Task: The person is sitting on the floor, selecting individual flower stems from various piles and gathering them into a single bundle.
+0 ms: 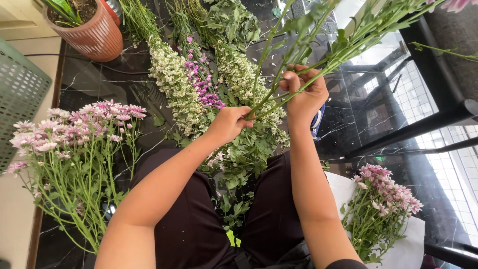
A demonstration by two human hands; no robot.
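My left hand (230,122) grips the lower ends of a bunch of long green flower stems (298,55) that rise toward the upper right. My right hand (303,92) closes around the same stems a little higher up, fingers wrapped over them. Below the hands, cut leaves and trimmings (244,154) lie piled on the black marble floor (94,82) and between my knees. White filler flowers (174,79) and small purple blooms (201,79) lie just beyond my left hand.
Pink daisy-like flowers (74,144) lie at the left, and another pink bunch (381,209) rests on white paper at the lower right. A terracotta pot (92,32) stands at the top left beside a green mesh basket (20,94). Black furniture legs (428,119) cross the right.
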